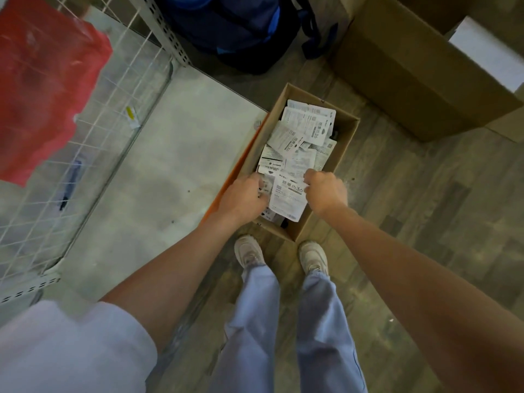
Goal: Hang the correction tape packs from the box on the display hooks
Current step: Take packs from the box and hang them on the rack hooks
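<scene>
An open cardboard box [347,131] stands on the floor in front of my feet, filled with several white correction tape packs [304,124] lying loose. Both hands reach down into its near end. My left hand [245,195] has its fingers curled into the packs at the box's left side. My right hand [326,191] pinches the right edge of a white pack [287,198] that lies uppermost between the two hands. The fingertips of both hands are hidden among the packs. No display hook is plainly visible.
A white wire grid panel [93,131] with a red bag [42,89] stands at the left, over a grey base shelf [158,180]. A blue backpack [235,26] lies at the top. A larger cardboard box [411,66] stands at the upper right. My shoes [249,251] touch the small box.
</scene>
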{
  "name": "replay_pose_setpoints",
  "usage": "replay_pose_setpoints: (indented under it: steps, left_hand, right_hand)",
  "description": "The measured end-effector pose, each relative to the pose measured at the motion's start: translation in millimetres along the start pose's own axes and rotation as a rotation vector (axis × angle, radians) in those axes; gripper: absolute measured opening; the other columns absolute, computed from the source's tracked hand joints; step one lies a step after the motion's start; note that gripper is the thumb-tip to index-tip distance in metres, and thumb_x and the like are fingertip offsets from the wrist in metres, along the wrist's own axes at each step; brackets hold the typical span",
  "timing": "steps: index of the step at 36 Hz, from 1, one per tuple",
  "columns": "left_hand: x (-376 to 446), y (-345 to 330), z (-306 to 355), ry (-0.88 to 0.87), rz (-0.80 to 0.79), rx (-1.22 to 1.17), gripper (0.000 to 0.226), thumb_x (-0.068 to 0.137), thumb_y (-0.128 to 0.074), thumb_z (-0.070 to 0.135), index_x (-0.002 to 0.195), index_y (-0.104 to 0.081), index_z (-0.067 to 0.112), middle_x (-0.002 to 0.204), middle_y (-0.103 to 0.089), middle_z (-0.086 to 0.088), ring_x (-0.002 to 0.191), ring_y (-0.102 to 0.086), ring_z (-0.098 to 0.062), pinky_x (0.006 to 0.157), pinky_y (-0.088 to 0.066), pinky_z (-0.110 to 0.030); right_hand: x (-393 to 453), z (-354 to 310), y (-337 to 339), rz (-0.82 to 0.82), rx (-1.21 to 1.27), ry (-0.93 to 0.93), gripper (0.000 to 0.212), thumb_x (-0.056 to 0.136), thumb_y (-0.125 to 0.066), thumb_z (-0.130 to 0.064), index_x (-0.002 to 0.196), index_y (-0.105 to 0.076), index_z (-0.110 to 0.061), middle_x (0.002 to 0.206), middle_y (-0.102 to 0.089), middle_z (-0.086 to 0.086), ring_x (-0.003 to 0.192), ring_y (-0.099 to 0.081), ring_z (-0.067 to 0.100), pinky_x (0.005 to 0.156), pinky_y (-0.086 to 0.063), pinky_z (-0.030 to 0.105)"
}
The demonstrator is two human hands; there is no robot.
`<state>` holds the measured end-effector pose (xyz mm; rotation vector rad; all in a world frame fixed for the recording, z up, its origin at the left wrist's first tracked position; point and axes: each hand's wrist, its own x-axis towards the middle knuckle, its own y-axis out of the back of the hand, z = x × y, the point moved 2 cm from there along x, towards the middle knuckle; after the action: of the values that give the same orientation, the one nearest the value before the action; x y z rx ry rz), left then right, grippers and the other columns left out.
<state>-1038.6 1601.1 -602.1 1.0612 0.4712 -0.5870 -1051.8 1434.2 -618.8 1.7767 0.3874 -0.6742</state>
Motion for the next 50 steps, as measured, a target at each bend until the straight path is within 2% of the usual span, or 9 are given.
replay_pose_setpoints:
  steps: [10,14,18,22,31,38,41,45,50]
  left_hand:
    - [9,1,8,-0.023,0.006,0.001,0.026,0.092,-0.054,0.017,0.117,-0.056,0.009,0.117,-0.059,-0.009,0.100,-0.059,-0.024,0.083,-0.052,-0.039]
    - [9,5,13,-0.077,-0.006,0.032,0.041,0.089,-0.062,0.020,0.127,-0.051,0.010,0.127,-0.050,-0.010,0.111,-0.053,-0.024,0.085,-0.045,-0.031]
    - [1,20,23,-0.099,-0.005,0.043,0.054,0.085,-0.068,0.023,0.132,-0.047,0.012,0.131,-0.051,-0.010,0.117,-0.049,-0.024,0.085,-0.038,-0.026]
    - [-15,43,32,-0.018,-0.075,-0.181,0.056,0.085,-0.070,0.020,0.132,-0.042,0.010,0.132,-0.056,-0.006,0.115,-0.055,-0.024,0.081,-0.042,-0.026]
    - [-64,116,63,0.119,-0.028,-0.577,0.040,0.087,-0.069,0.021,0.124,-0.056,0.014,0.120,-0.062,0.003,0.111,-0.058,-0.018,0.094,-0.047,-0.030]
    - [-118,171,100,0.053,-0.137,-0.637,0.029,0.091,-0.062,0.020,0.120,-0.058,0.020,0.112,-0.064,0.009,0.101,-0.061,-0.009,0.086,-0.045,-0.020]
    - [-142,193,109,0.036,-0.180,-0.652,0.030,0.091,-0.062,0.022,0.121,-0.060,0.019,0.118,-0.067,0.004,0.108,-0.062,-0.012,0.099,-0.045,-0.028]
    - [-175,225,122,-0.017,-0.109,-0.728,0.029,0.092,-0.060,0.015,0.121,-0.059,0.019,0.121,-0.066,0.001,0.111,-0.062,-0.014,0.099,-0.047,-0.030]
    - [-218,253,130,-0.036,0.109,-0.939,0.022,0.092,-0.059,0.009,0.111,-0.061,0.019,0.115,-0.068,-0.001,0.108,-0.065,-0.019,0.099,-0.049,-0.038]
  right_hand:
    - [-3,1,8,-0.008,-0.075,0.098,0.020,0.095,-0.041,0.002,0.108,-0.046,-0.012,0.084,-0.057,0.010,0.077,-0.058,0.029,0.063,-0.045,0.036]
    - [-6,-3,24,-0.012,0.006,0.133,0.018,0.097,-0.040,-0.002,0.106,-0.046,-0.016,0.090,-0.058,0.012,0.083,-0.057,0.032,0.069,-0.038,0.034]
    - [-11,-13,50,-0.024,0.098,0.187,0.013,0.098,-0.042,-0.006,0.107,-0.048,-0.014,0.106,-0.060,0.016,0.091,-0.057,0.031,0.076,-0.049,0.041]
    - [-18,-22,79,-0.037,0.272,0.218,0.016,0.099,-0.043,-0.009,0.111,-0.052,-0.014,0.121,-0.057,0.016,0.103,-0.055,0.031,0.082,-0.053,0.046]
    - [-53,-35,167,-0.064,0.621,0.279,0.007,0.099,-0.048,-0.013,0.097,-0.051,-0.019,0.108,-0.060,0.001,0.085,-0.055,0.011,0.062,-0.042,0.017]
    - [-95,-61,231,-0.043,0.789,0.335,0.022,0.095,-0.053,-0.007,0.084,-0.055,-0.027,0.103,-0.068,0.002,0.099,-0.064,0.021,0.081,-0.054,0.037]
    - [-115,-76,258,-0.044,0.805,0.398,0.024,0.094,-0.055,-0.005,0.083,-0.056,-0.027,0.102,-0.068,0.006,0.098,-0.065,0.024,0.086,-0.055,0.044]
    - [-139,-94,293,-0.031,0.826,0.466,0.015,0.092,-0.059,-0.009,0.095,-0.054,-0.023,0.100,-0.066,0.007,0.098,-0.064,0.025,0.086,-0.053,0.040]
    - [-170,-116,334,0.062,0.822,0.544,0.037,0.084,-0.072,-0.018,0.107,-0.043,-0.017,0.107,-0.059,0.006,0.101,-0.058,0.019,0.092,-0.049,0.035]
